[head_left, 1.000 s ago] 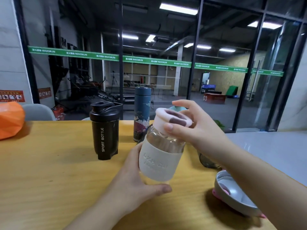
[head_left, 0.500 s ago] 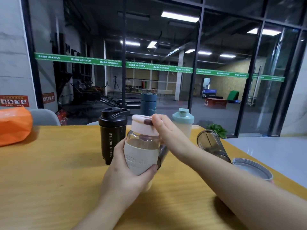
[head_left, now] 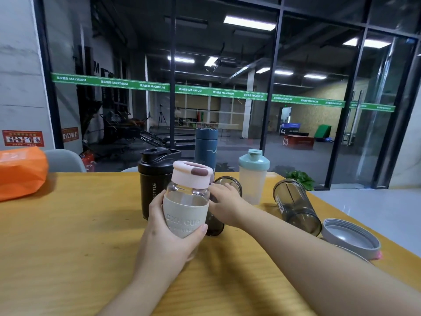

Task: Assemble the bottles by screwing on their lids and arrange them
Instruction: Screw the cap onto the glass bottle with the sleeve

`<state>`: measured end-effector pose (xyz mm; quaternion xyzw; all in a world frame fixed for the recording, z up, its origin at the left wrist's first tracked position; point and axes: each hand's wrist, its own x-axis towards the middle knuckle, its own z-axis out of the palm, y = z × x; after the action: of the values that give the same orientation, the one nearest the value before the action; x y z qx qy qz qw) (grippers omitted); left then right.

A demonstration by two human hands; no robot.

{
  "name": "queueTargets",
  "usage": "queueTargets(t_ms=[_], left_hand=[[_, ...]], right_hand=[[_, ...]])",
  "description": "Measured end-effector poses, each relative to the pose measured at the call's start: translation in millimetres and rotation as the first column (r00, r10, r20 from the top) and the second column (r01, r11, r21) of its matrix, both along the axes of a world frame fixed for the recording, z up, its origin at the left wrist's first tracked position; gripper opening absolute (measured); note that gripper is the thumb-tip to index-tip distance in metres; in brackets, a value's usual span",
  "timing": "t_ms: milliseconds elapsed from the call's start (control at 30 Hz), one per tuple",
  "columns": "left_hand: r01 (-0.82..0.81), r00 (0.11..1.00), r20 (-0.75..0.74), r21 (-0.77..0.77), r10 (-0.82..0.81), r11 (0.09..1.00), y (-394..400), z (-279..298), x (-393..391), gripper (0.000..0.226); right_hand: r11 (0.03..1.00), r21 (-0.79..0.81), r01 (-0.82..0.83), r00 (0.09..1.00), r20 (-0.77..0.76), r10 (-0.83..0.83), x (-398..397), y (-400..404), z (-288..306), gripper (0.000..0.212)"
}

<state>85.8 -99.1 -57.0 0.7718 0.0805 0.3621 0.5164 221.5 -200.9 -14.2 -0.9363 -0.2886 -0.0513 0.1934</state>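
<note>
My left hand [head_left: 168, 238] grips a glass bottle [head_left: 185, 201] by its white sleeve and holds it upright just above the table. The bottle's pink lid [head_left: 191, 174] sits on top. My right hand [head_left: 224, 201] is off the lid and lies across a dark smoky tumbler [head_left: 215, 226] that rests on its side behind the glass bottle. Its fingers curl over the tumbler, and the fingertips are hidden by the bottle. A black sport bottle [head_left: 155, 185], a blue flask [head_left: 206, 144] and a clear shaker with a teal lid [head_left: 254, 176] stand capped at the back.
A second dark tumbler [head_left: 296, 208] lies on its side to the right. A grey lid [head_left: 350, 238] lies upside down at the table's right edge. An orange bag [head_left: 20, 172] sits far left on the wooden table [head_left: 68, 247]. Glass walls stand beyond.
My right hand left the pink lid and dropped right and down onto the lying dark tumbler. The glass bottle now stands upright in my left hand; the view tilted up and right.
</note>
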Motion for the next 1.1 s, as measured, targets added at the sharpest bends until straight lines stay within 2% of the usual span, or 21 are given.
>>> queueTargets(t_ms=[100, 133, 267, 333, 400, 500, 600, 800, 933, 1100], left_hand=[[0.007, 1.0, -0.007, -0.006, -0.007, 1.0, -1, 0, 0, 0.096], [0.01, 1.0, -0.004, -0.015, -0.01, 1.0, 0, -1, 0, 0.095], [0.039, 0.999, 0.01, -0.065, -0.038, 0.997, 0, -1, 2, 0.086], [0.042, 0.999, 0.0, -0.055, -0.042, 0.998, 1, -2, 3, 0.086], [0.048, 0.999, -0.011, -0.069, -0.049, 0.996, 1, -3, 4, 0.088], [0.051, 0.999, -0.015, -0.036, -0.052, 0.998, 1, -6, 4, 0.093], [0.06, 0.998, -0.008, -0.023, -0.06, 0.998, 0, -7, 3, 0.092], [0.074, 0.996, -0.044, -0.034, -0.075, 0.997, -3, -10, 8, 0.092], [0.084, 0.995, -0.058, -0.028, -0.085, 0.996, -5, -10, 9, 0.09], [0.098, 0.993, -0.07, -0.019, -0.099, 0.995, -7, -12, 11, 0.096]], right_hand=[[0.997, -0.059, 0.044, 0.998, -0.032, -0.046, 8, -1, -8, 0.085], [0.997, -0.061, 0.045, 0.998, -0.035, -0.047, 7, -3, -8, 0.083], [0.996, -0.01, 0.091, 0.996, -0.024, -0.091, 0, -15, -1, 0.053], [0.983, 0.027, 0.18, 0.984, 0.005, -0.18, -1, -18, 4, 0.052], [0.956, 0.073, 0.286, 0.958, -0.006, -0.286, -2, -18, 8, 0.058], [0.867, 0.191, 0.461, 0.884, -0.185, -0.429, -2, -20, 14, 0.084], [0.793, 0.225, 0.566, 0.811, -0.324, -0.487, 0, -22, 17, 0.101], [0.722, 0.2, 0.662, 0.683, -0.558, -0.472, 13, -34, 17, 0.12], [0.716, 0.223, 0.661, 0.647, -0.654, -0.393, 13, -43, 20, 0.105], [0.75, 0.223, 0.622, 0.669, -0.649, -0.362, 8, -53, 23, 0.095]])
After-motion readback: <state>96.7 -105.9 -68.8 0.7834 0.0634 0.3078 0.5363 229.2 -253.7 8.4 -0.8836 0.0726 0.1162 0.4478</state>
